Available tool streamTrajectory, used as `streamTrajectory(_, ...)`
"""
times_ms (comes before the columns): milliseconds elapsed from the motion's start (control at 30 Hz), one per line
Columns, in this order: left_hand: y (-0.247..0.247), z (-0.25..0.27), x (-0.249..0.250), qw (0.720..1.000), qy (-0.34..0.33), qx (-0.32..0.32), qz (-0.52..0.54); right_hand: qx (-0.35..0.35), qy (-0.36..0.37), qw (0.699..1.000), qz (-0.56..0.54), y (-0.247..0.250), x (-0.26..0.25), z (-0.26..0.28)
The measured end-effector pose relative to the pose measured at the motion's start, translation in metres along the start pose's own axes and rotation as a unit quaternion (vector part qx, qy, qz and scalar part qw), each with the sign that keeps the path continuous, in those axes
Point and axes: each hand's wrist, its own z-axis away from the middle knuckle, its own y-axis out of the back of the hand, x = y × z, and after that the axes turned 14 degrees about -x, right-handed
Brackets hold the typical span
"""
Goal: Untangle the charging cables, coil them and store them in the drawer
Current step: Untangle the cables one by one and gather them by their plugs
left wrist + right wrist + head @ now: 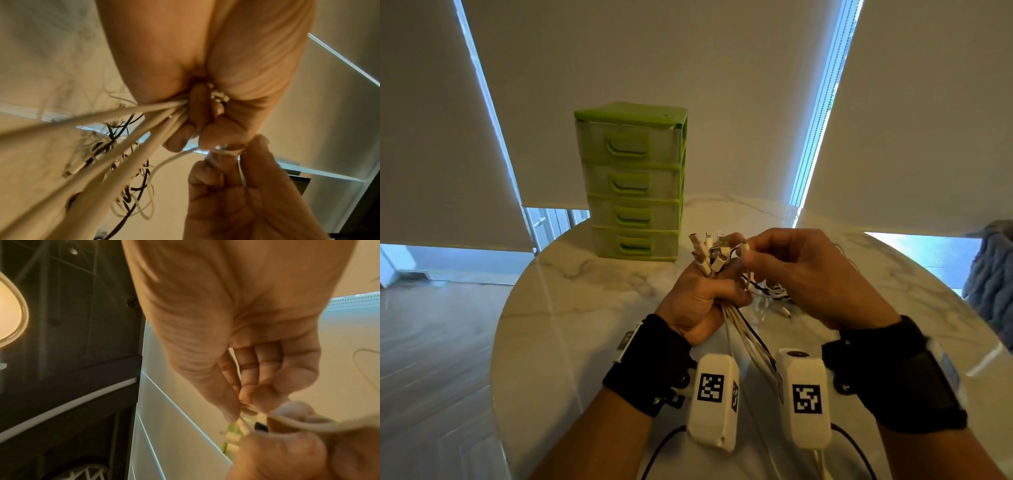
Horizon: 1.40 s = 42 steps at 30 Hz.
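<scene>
While the left hand [697,301] is clenched around a bundle of charging cables [748,337], plug ends fanned above the fist, one white connector [744,247] is pinched by the right hand [804,274]. At eleven o'clock on the marble table [592,291], a green drawer unit [631,181] is seen, all four drawers closed, contents indistinct.

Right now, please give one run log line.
left hand: grips cable bundle | right hand: pinches one connector | drawers: closed

blinds [654,68] down | daylight at gaps | marble table [585,281] | wood floor [431,342]
</scene>
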Motion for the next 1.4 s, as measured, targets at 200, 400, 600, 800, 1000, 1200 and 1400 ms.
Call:
streamTrajectory(200, -0.005, 0.002, -0.003, 0.998, 0.004, 0.015, -0.066, -0.004, -0.001, 1.0, 0.003, -0.01, -0.004, 0.002)
streamTrajectory(400, -0.013, 0.004, -0.008, 0.994, 0.02, -0.019, -0.102, 0.04, -0.023, 0.993, 0.113, -0.016, 0.003, -0.002)
streamTrajectory(600, -0.021, 0.001, -0.011, 0.992, 0.055, -0.004, -0.111, 0.067, 0.005, 0.992, 0.111, -0.004, 0.005, -0.002)
streamTrajectory(800, -0.024, 0.0, -0.015, 0.989, 0.095, 0.045, -0.106, 0.034, 0.003, 0.989, 0.144, -0.006, 0.008, 0.0)
streamTrajectory(1000, -0.023, 0.0, -0.013, 0.986, 0.108, 0.088, -0.089, 0.074, 0.026, 0.991, 0.104, -0.006, 0.013, 0.0)
streamTrajectory(1200, -0.026, 0.0, -0.01, 0.994, 0.088, 0.061, -0.015, 0.034, 0.008, 0.988, 0.152, -0.006, 0.018, -0.005)
streamTrajectory(1400, -0.024, 0.0, -0.009, 0.995, 0.074, 0.021, 0.063, 0.019, -0.007, 0.998, 0.06, 0.008, 0.019, 0.0)
